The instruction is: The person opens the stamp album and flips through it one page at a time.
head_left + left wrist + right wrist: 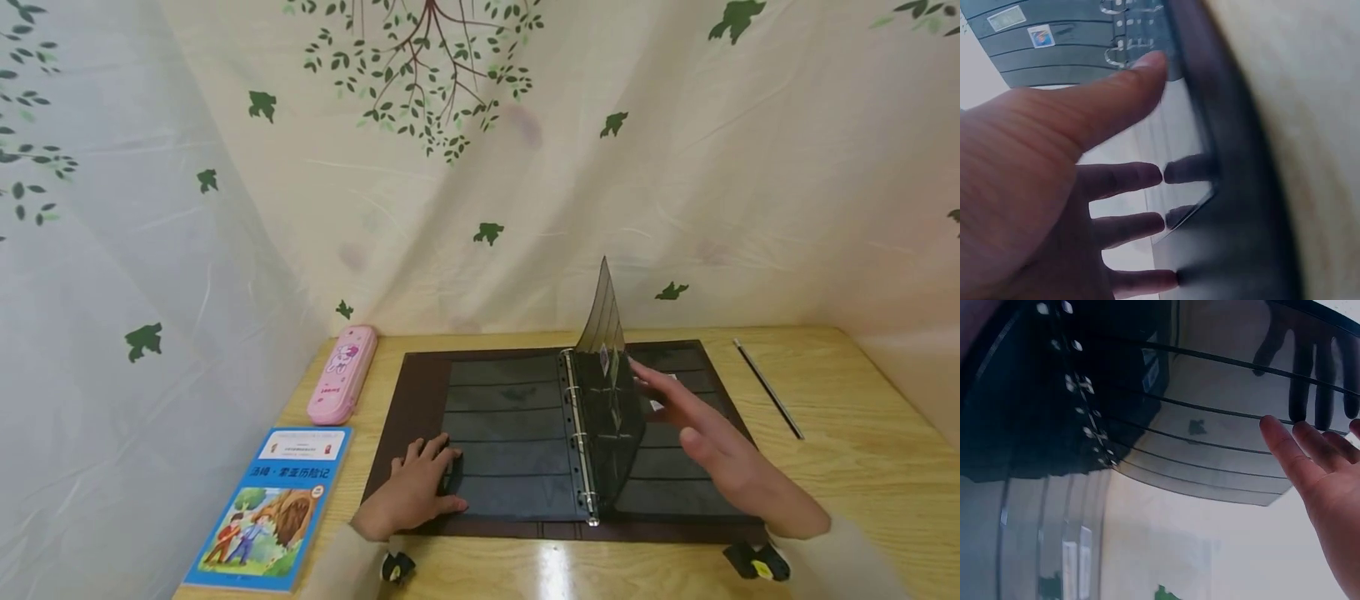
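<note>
An open stamp album (420,383) with a dark brown cover and black pocket pages lies on the table. One pocket page (604,312) stands upright at the metal rings (578,433). My right hand (720,450) is just right of this raised page, fingers extended; whether they touch it is hard to tell. The left hand (420,485) rests with spread fingers at the lower left edge of the left pages. Small stamps (1040,36) sit in pocket strips in the left wrist view. In the right wrist view, right-hand fingers (1291,450) are near a glossy page (1210,381), reflected in it.
To the left lie a pink pencil case (342,375) and a blue picture-covered book (270,508). A thin dark rod (768,388) is right of the album. A leaf-patterned cloth (420,233) hangs behind the wooden table (840,400).
</note>
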Motion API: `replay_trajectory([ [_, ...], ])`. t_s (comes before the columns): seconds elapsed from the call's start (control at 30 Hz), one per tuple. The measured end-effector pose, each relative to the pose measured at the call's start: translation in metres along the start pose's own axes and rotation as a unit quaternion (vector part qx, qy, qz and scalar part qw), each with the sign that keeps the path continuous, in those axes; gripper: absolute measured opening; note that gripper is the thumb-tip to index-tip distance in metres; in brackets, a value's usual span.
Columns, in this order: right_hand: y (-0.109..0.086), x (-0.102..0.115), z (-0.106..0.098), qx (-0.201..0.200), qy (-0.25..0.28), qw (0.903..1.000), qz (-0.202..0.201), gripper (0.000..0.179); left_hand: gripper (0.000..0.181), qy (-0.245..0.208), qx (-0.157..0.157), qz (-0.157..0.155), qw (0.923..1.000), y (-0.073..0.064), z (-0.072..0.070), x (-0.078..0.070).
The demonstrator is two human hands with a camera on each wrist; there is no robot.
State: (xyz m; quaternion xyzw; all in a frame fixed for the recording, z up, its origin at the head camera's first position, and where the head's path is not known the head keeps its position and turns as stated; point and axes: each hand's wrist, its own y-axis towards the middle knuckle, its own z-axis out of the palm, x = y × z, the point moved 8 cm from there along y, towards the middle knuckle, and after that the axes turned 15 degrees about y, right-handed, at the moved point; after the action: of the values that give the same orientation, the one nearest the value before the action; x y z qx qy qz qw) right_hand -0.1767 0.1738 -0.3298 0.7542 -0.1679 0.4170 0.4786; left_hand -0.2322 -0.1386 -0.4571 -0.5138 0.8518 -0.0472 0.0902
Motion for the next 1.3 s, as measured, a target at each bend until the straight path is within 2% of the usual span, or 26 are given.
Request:
replay_trajectory([
  [0.13, -0.001, -0.013, 0.012, 0.02, -0.002, 0.9993, 0.032, 0.049, 0.057, -0.002, -0.041, 0.0, 0.9992, -0.001, -0.014, 0.006],
  [0.23, -0.002, -0.023, 0.022, 0.042, -0.012, 0.9974, 0.056, 0.05, 0.05, -0.012, -0.09, 0.0, 0.9959, -0.004, -0.031, 0.009],
  [0.3, -0.004, -0.033, 0.027, 0.053, -0.023, 0.9942, 0.091, 0.052, 0.047, -0.022, -0.123, 0.002, 0.9921, -0.007, -0.045, 0.01],
  [0.4, -0.007, -0.051, 0.036, 0.069, -0.063, 0.9842, 0.15, 0.051, 0.045, -0.041, -0.165, 0.002, 0.9855, -0.011, -0.064, 0.012],
  [0.5, -0.011, -0.067, 0.045, 0.088, -0.098, 0.9709, 0.2, 0.046, 0.047, -0.061, -0.187, -0.008, 0.9804, -0.014, -0.078, 0.014],
  [0.67, -0.014, -0.083, 0.059, 0.129, -0.129, 0.956, 0.23, 0.047, 0.051, -0.085, -0.203, -0.015, 0.9755, -0.017, -0.09, 0.012],
  [0.73, -0.014, -0.086, 0.064, 0.146, -0.143, 0.9518, 0.229, 0.046, 0.052, -0.09, -0.196, -0.01, 0.9763, -0.015, -0.088, 0.01],
  [0.8, -0.014, -0.088, 0.069, 0.16, -0.159, 0.9477, 0.226, 0.045, 0.056, -0.083, -0.176, -0.006, 0.9809, -0.01, -0.08, 0.006],
  [0.97, -0.013, -0.089, 0.076, 0.179, -0.201, 0.9387, 0.216, 0.046, 0.068, -0.042, -0.083, 0.002, 0.9956, 0.008, -0.042, -0.005],
  [1.07, -0.013, -0.09, 0.076, 0.18, -0.216, 0.9356, 0.214, 0.047, 0.072, -0.023, -0.034, 0.005, 0.9991, 0.016, -0.021, -0.011],
  [1.17, -0.014, -0.092, 0.076, 0.18, -0.217, 0.935, 0.216, 0.046, 0.074, -0.007, -0.005, -0.002, 1.0, 0.022, -0.007, -0.015],
  [1.3, -0.014, -0.093, 0.071, 0.18, -0.186, 0.9414, 0.217, 0.046, 0.075, 0.016, 0.01, -0.01, 0.9998, 0.023, 0.003, -0.016],
])
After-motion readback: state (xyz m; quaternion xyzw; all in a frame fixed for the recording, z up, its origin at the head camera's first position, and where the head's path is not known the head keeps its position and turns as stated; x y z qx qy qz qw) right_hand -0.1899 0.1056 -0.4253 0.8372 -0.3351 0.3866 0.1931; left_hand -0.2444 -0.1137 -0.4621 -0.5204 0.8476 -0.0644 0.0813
